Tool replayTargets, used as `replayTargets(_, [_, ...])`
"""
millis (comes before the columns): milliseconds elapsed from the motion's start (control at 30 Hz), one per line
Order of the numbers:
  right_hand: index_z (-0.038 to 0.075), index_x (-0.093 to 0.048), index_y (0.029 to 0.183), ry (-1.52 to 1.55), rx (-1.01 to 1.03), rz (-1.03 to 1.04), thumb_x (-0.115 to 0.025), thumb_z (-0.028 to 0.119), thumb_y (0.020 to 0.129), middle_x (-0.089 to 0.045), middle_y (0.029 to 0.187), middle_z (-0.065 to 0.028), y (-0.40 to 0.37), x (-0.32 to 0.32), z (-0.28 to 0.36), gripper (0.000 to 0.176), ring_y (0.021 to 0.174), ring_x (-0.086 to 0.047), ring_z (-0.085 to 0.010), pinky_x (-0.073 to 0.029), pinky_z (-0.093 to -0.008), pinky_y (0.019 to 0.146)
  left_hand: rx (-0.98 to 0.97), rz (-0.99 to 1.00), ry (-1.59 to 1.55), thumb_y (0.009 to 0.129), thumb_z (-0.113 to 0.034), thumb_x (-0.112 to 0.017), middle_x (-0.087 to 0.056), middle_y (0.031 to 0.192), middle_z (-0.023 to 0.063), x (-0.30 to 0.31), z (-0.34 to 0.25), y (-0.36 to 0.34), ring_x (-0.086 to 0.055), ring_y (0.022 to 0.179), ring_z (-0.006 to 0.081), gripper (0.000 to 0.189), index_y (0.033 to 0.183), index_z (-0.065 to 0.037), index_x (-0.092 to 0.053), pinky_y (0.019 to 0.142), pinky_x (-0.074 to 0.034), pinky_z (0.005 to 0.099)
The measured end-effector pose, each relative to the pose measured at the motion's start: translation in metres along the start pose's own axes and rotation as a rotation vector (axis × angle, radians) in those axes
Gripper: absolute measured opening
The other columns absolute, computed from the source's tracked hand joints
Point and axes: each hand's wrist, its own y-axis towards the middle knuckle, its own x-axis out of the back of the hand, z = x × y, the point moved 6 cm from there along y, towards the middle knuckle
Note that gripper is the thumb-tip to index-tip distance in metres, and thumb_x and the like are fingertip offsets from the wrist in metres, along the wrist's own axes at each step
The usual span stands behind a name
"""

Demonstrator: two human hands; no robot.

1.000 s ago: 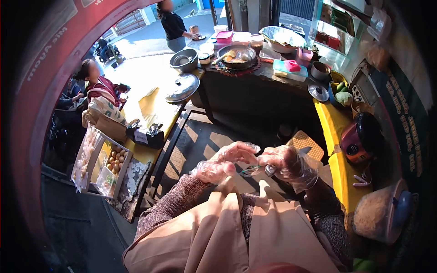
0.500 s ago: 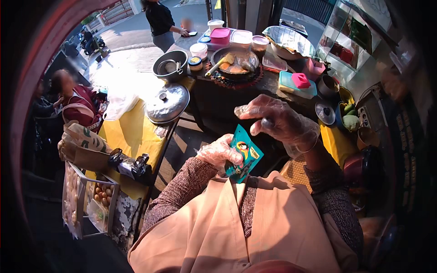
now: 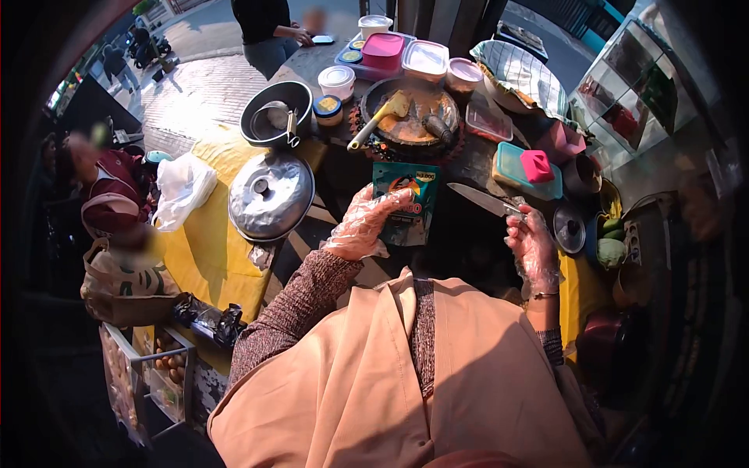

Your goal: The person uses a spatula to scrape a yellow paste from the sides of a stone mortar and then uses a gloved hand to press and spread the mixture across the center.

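In a clear plastic glove, my left hand (image 3: 359, 225) grips a teal printed pouch (image 3: 407, 222) by its left side, holding it upright in front of my chest. My right hand (image 3: 534, 246), also gloved, is closed around a knife (image 3: 480, 198); the blade points left toward the pouch but stays apart from it. Most of the knife's handle is hidden in the fingers. Just beyond the pouch sits a wide stone mortar (image 3: 411, 144) with orange-brown paste, a spatula (image 3: 380, 121) and a dark pestle (image 3: 438, 128) in it.
A domed metal lid (image 3: 271, 196) and a black pan (image 3: 275, 109) are on the left. Several tubs, among them a pink box (image 3: 382, 50), stand at the back. To the right are a teal-lidded container (image 3: 527, 171) and a glass case (image 3: 624, 93). Other people stand at the left.
My right hand, empty and raised before, has moved right and down and now holds a knife. The pouch in my left hand has moved up and forward and turned upright.
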Motion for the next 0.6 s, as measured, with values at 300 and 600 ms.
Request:
replayTargets(300, [0.006, -0.05, 0.111, 0.356, -0.306, 0.752, -0.068, 0.023, 0.079, -0.046, 0.114, -0.0153, 0.08, -0.065, 0.036, 0.04, 0.091, -0.055, -0.0258, -0.047, -0.0363, 0.075, 0.407, -0.298, -0.54, 0.086, -0.023, -0.068, -0.061, 0.107, 0.004, 0.0, 0.071, 0.1, -0.061, 0.097, 0.018, 0.04, 0.12, -0.008, -0.053, 0.083, -0.054, 0.0361])
replayTargets(600, [0.007, -0.057, 0.11, -0.553, -0.023, 0.502, -0.064, 0.01, 0.087, -0.045, 0.084, 0.0038, 0.183, -0.09, 0.039, 0.025, 0.068, -0.042, -0.0036, -0.04, -0.0198, 0.061, 0.254, -0.311, -0.63, 0.085, -0.016, -0.068, -0.063, 0.107, 0.0051, -0.016, 0.07, 0.151, -0.061, 0.095, 0.0136, 0.038, 0.118, -0.003, -0.055, 0.082, -0.053, 0.0305])
